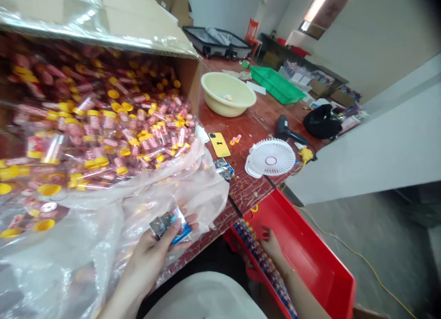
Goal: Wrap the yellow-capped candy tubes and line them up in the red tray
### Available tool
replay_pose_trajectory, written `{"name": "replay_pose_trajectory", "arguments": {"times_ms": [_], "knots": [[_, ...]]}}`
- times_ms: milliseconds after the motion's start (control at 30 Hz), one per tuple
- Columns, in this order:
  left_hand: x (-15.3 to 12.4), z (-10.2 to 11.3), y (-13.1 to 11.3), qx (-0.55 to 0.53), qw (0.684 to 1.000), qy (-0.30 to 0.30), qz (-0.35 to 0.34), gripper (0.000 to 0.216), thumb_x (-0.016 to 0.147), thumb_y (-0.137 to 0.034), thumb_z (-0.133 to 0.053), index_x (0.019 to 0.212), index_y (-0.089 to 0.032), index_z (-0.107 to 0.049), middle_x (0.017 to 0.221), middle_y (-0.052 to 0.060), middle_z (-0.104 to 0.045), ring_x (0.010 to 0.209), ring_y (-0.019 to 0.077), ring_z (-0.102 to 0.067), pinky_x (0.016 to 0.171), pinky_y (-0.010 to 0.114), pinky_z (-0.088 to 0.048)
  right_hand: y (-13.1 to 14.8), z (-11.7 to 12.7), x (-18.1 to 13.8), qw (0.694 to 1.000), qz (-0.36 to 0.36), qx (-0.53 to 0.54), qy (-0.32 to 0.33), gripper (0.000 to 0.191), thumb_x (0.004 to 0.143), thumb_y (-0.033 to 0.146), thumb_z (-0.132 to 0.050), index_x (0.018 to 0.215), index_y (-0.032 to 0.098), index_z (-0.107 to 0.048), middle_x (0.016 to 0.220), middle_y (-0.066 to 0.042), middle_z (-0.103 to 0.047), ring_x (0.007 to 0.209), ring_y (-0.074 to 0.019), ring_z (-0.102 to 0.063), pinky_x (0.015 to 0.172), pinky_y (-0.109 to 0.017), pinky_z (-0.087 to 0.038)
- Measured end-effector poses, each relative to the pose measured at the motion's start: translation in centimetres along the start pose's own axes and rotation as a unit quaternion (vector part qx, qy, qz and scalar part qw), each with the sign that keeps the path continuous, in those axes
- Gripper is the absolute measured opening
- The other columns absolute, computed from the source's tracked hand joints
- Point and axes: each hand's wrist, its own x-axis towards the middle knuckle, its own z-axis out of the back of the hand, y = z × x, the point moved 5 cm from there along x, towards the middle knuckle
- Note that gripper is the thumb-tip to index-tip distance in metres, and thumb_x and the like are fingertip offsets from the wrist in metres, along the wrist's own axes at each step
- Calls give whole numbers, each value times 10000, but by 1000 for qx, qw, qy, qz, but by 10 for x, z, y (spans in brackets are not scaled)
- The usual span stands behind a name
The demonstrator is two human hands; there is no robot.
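Observation:
My left hand (156,250) is closed on a small stack of printed cards (170,225) at the table's front edge, beside the clear plastic liner (113,227) that spills from a big cardboard box (138,23). The box is full of small clear tubes with yellow caps (103,126). My right hand (270,245) reaches down into a red plastic bin (310,259) and its fingers rest on a row of printed items (262,259) along the bin's near wall; its fingers are partly hidden.
On the red table (255,126) lie a yellow phone (219,144), a small white fan (270,158), a cream basin (228,94), a green tray (277,84), a black hair dryer (287,131) and more cards (223,168). A yellow cable (344,245) runs over the floor.

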Motion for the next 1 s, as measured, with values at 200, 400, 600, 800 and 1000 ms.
{"name": "replay_pose_trajectory", "arguments": {"times_ms": [200, 400, 600, 800, 1000], "knots": [[-3, 28, -12, -23, 996, -63, -52, 287, 558, -333, -820, 782, -175, -735, 718, 52, -763, 696, 252, -705, 576, 311, -561, 155, -31, 44, 979, 203, -27, 13, 292, 718, 118, -594, 924, 325, -580, 791, -78, -566, 654, -253, -544, 561, -409, -434], [-13, 51, -21, -33, 991, -108, -78, 284, 581, -355, -806, 770, -153, -741, 684, 59, -748, 696, 224, -690, 568, 268, -543, 321, -212, 77, 918, 352, 17, 179, 173, 803, 147, -534, 960, 219, -548, 950, -53, -601, 901, -197, -577, 822, -340, -458], [-18, 75, -26, -38, 980, -166, -106, 266, 558, -346, -820, 708, -150, -718, 583, 4, -692, 575, 178, -637, 525, 263, -546, 351, -318, 84, 931, 282, 28, 229, 261, 765, 93, -539, 1021, 143, -531, 934, -48, -591, 859, -179, -580, 788, -310, -448], [-16, 79, -23, -37, 989, -118, -79, 300, 663, -400, -740, 831, -152, -715, 703, 60, -741, 663, 214, -685, 591, 298, -551, 338, -250, 95, 921, 224, 138, 287, 178, 833, 224, -540, 1005, 195, -575, 674, 31, -556, 572, -102, -523, 533, -221, -451], [-13, 74, -27, -35, 989, -86, -116, 209, 555, -285, -824, 651, -148, -701, 565, 19, -698, 555, 149, -625, 515, 217, -468, 362, -198, 77, 846, 222, 280, 395, 242, 757, 226, -683, 966, 248, -562, 897, -6, -602, 763, -116, -585, 670, -260, -499]]}}
